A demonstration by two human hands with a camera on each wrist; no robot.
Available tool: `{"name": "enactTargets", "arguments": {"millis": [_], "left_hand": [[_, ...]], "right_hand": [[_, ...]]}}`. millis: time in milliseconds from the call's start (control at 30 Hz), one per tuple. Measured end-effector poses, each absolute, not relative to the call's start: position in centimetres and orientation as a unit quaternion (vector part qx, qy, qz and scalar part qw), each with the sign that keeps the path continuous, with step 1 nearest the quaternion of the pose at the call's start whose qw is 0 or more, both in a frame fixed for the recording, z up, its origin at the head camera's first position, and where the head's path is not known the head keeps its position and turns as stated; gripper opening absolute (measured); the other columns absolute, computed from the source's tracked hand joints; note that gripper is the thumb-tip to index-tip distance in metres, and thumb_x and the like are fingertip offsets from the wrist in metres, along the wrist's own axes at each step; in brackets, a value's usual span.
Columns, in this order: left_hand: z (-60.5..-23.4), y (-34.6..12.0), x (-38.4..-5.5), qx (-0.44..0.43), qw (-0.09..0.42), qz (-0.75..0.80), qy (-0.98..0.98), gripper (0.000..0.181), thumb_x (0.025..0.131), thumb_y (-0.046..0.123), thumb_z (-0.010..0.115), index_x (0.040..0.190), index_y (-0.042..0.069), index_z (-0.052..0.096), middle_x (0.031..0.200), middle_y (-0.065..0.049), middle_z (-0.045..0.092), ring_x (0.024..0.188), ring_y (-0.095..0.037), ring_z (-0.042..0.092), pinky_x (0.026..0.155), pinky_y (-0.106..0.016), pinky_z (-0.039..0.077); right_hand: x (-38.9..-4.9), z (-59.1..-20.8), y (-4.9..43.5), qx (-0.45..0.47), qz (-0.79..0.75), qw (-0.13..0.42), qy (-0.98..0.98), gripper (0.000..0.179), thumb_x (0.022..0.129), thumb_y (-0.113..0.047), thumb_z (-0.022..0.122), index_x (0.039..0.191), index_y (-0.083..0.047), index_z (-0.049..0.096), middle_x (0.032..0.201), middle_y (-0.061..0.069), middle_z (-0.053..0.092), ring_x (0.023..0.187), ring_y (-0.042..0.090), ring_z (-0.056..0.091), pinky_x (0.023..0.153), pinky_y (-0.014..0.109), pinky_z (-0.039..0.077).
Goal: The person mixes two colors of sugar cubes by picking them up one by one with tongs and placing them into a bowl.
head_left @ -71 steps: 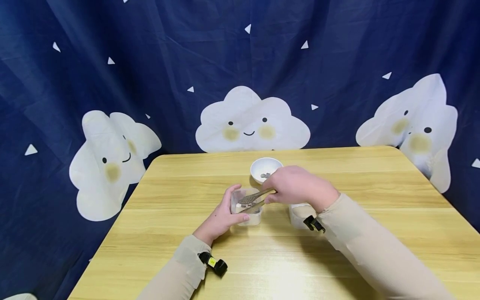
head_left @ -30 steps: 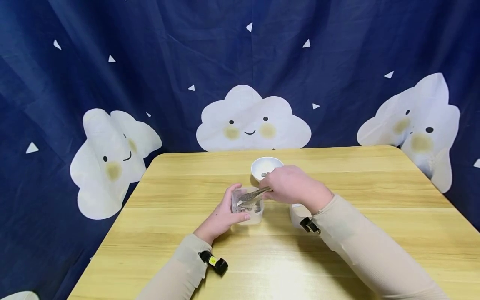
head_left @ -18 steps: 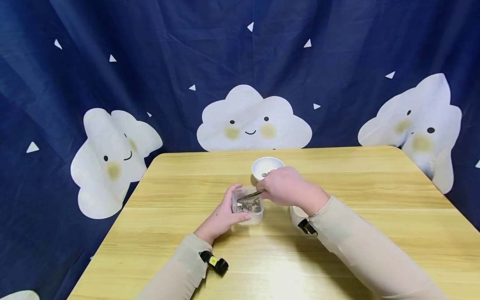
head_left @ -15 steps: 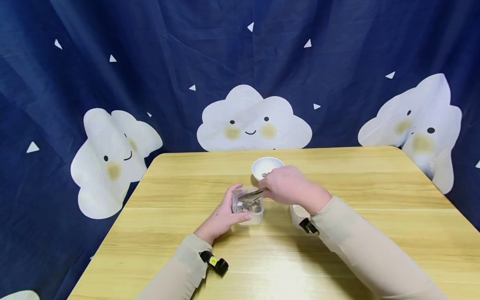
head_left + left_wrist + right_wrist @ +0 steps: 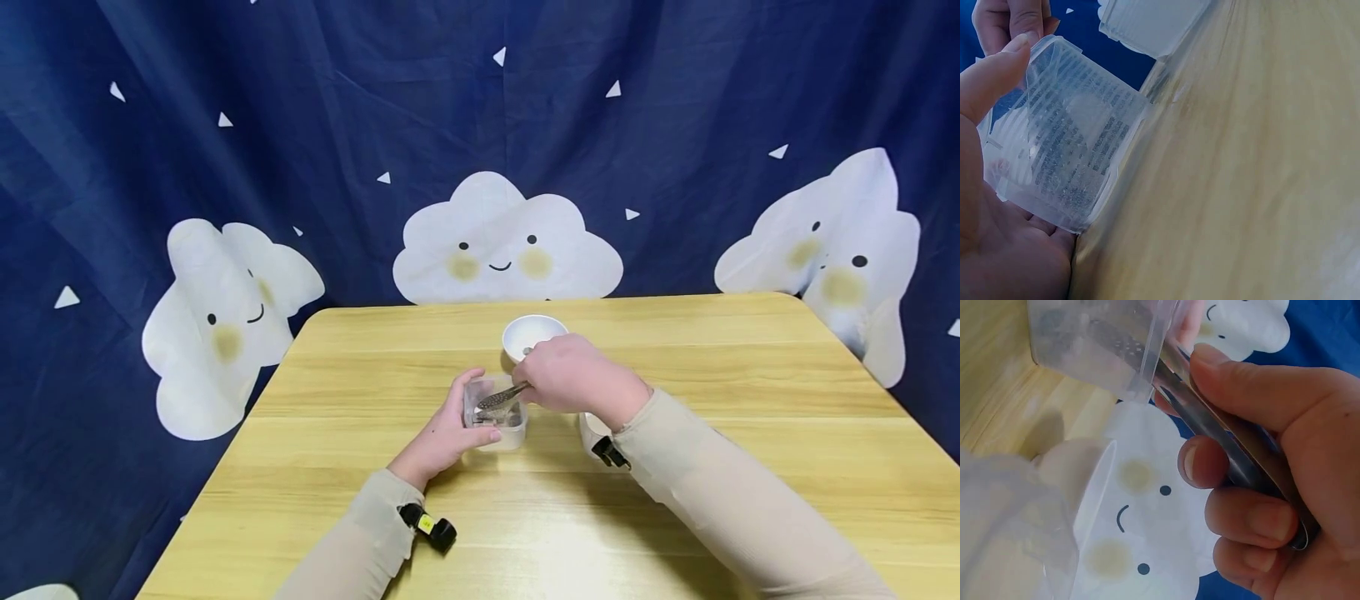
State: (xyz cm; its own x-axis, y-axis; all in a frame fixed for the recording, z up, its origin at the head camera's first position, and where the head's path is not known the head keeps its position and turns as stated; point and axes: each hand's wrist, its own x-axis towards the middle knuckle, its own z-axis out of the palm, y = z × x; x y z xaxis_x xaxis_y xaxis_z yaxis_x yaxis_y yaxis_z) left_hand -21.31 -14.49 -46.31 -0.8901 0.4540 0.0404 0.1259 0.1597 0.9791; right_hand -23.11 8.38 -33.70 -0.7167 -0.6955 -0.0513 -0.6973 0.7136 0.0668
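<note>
My left hand (image 5: pixel 438 429) grips a clear plastic box (image 5: pixel 504 439) standing on the table, its thumb over the near side and its other fingers around the far left. The left wrist view shows the box's ribbed clear wall (image 5: pixel 1066 131) from close by. My right hand (image 5: pixel 573 375) holds metal tongs (image 5: pixel 1210 431), thumb on one arm and fingers curled round the other. The perforated tong tips (image 5: pixel 497 400) are inside the box, over small grey pieces. Whether the tips pinch a piece cannot be seen. Just behind my right hand, a white bowl (image 5: pixel 534 327) contains a few grey pieces.
A second plastic box (image 5: pixel 590 429) stands on the wooden table (image 5: pixel 360 367) right of the first, partly hidden under my right wrist. A dark blue curtain (image 5: pixel 337 125) with white clouds hangs behind the table's far edge.
My right hand has shifted slightly left and the tongs reach into the box, their arms closer together than 2.4 seconds ago. The left hand and the box have stayed in place.
</note>
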Motion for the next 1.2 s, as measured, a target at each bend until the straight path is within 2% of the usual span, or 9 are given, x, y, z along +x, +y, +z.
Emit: {"name": "enactTargets", "arguments": {"millis": [267, 500, 700, 867, 1033, 1133, 1200], "left_hand": [[-46.4, -14.4, -21.4, 0.193, 0.136, 0.625, 0.744, 0.102, 0.084, 0.009, 0.082, 0.16, 0.017, 0.014, 0.158, -0.003, 0.034, 0.135, -0.025, 0.047, 0.116, -0.044, 0.033], [-46.2, -14.5, -21.3, 0.187, 0.15, 0.638, 0.731, 0.102, 0.085, 0.008, 0.081, 0.16, 0.024, 0.013, 0.156, -0.004, 0.035, 0.128, -0.027, 0.054, 0.108, -0.042, 0.043], [-46.4, -14.6, -21.4, 0.185, 0.153, 0.635, 0.734, 0.104, 0.085, 0.01, 0.082, 0.161, 0.022, 0.012, 0.154, -0.008, 0.037, 0.128, -0.028, 0.053, 0.109, -0.041, 0.043], [-46.5, -14.5, -21.5, 0.183, 0.151, 0.627, 0.742, 0.102, 0.085, 0.014, 0.082, 0.16, 0.023, 0.013, 0.153, -0.01, 0.039, 0.125, -0.029, 0.056, 0.109, -0.044, 0.042], [-46.3, -14.5, -21.3, 0.177, 0.143, 0.617, 0.753, 0.101, 0.085, 0.016, 0.083, 0.16, 0.026, 0.016, 0.154, -0.009, 0.038, 0.124, -0.028, 0.056, 0.109, -0.045, 0.041], [-46.2, -14.4, -21.3, 0.174, 0.144, 0.621, 0.75, 0.102, 0.084, 0.014, 0.083, 0.16, 0.025, 0.015, 0.154, -0.009, 0.038, 0.123, -0.029, 0.057, 0.108, -0.045, 0.043], [-46.1, -14.4, -21.2, 0.174, 0.143, 0.621, 0.751, 0.102, 0.084, 0.014, 0.083, 0.16, 0.026, 0.016, 0.155, -0.007, 0.036, 0.124, -0.029, 0.056, 0.108, -0.043, 0.043]], "right_hand": [[-22.8, -33.3, 9.2, -0.386, 0.021, -0.024, 0.922, 0.01, 0.091, -0.037, 0.075, 0.082, -0.033, 0.071, 0.071, -0.013, 0.061, 0.068, 0.01, 0.057, 0.059, 0.04, 0.051], [-22.7, -32.8, 10.4, -0.396, -0.022, -0.05, 0.916, 0.003, 0.091, -0.035, 0.076, 0.09, -0.032, 0.075, 0.075, -0.015, 0.063, 0.066, 0.01, 0.057, 0.057, 0.04, 0.05], [-23.0, -32.7, 11.6, -0.406, -0.042, -0.068, 0.911, 0.01, 0.091, -0.034, 0.076, 0.086, -0.029, 0.07, 0.068, -0.014, 0.057, 0.06, 0.012, 0.053, 0.053, 0.039, 0.047], [-23.4, -32.3, 12.9, -0.413, -0.076, -0.08, 0.904, 0.006, 0.093, -0.029, 0.075, 0.096, -0.024, 0.075, 0.078, -0.011, 0.066, 0.068, 0.011, 0.061, 0.06, 0.039, 0.052], [-24.1, -31.7, 14.2, -0.405, -0.112, -0.1, 0.902, 0.003, 0.095, -0.021, 0.073, 0.095, -0.018, 0.074, 0.081, -0.01, 0.066, 0.069, 0.01, 0.059, 0.065, 0.037, 0.052], [-24.6, -31.7, 15.1, -0.377, -0.117, -0.111, 0.912, 0.008, 0.095, -0.022, 0.073, 0.1, -0.017, 0.076, 0.087, -0.009, 0.07, 0.073, 0.013, 0.063, 0.068, 0.04, 0.054], [-25.0, -31.8, 15.5, -0.349, -0.11, -0.117, 0.923, 0.008, 0.096, -0.025, 0.072, 0.099, -0.019, 0.076, 0.085, -0.008, 0.07, 0.071, 0.016, 0.064, 0.065, 0.042, 0.053]]}}
